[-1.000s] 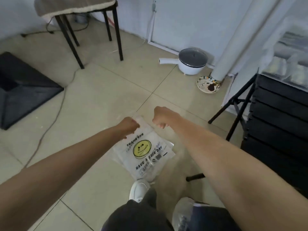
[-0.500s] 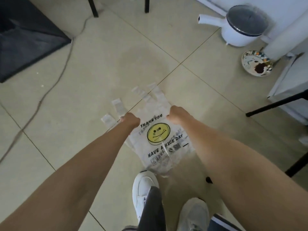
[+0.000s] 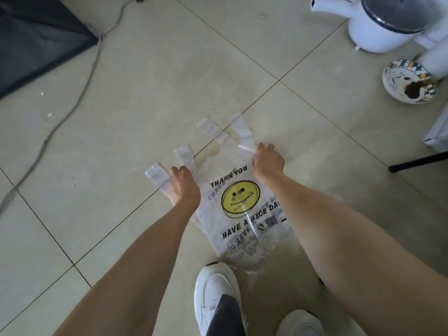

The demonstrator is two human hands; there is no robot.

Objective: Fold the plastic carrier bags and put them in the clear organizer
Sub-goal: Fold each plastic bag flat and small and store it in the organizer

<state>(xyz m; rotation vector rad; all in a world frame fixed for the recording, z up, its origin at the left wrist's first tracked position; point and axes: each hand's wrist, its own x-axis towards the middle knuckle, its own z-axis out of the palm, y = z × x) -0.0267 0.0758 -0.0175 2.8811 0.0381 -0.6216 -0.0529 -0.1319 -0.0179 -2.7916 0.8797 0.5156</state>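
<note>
A: Head view. Bags (image 3: 244, 214) lie flat on the floor (image 3: 126, 132), looks like more than one stacked: the print shows doubled. Long axis runs from the handles (image 3: 184, 156), beyond the fingers, back to the bottom edge by the shoe (image 3: 217, 294).

B: Hands?

A: Left hand (image 3: 183, 186) is at the left shoulder of the bags, fingers curled onto the base of the left handles. Right hand (image 3: 268, 160) is at the right shoulder, fingers pinching the base of the right handle. Both grip plastic. Each hand is equally near its own side.

B: So the body sits on the near side of both hands?

A: Yes, between the forearms, toward the feet. Handle strips fan out on the far side.

B: Material?

A: Thin clear film, crinkled at the bottom, limp; yellow smiley and black text. Floor is smooth tile, so I'd expect the film to slide.

B: Organizer?

A: Not in view. Judging by the lie, a lengthwise fold comes next, one side over the other.

B: Other stuff?

A: White pot (image 3: 383, 23) and a patterned dish (image 3: 409, 81) well off to the right, cable (image 3: 80, 93) off to the left.
</note>
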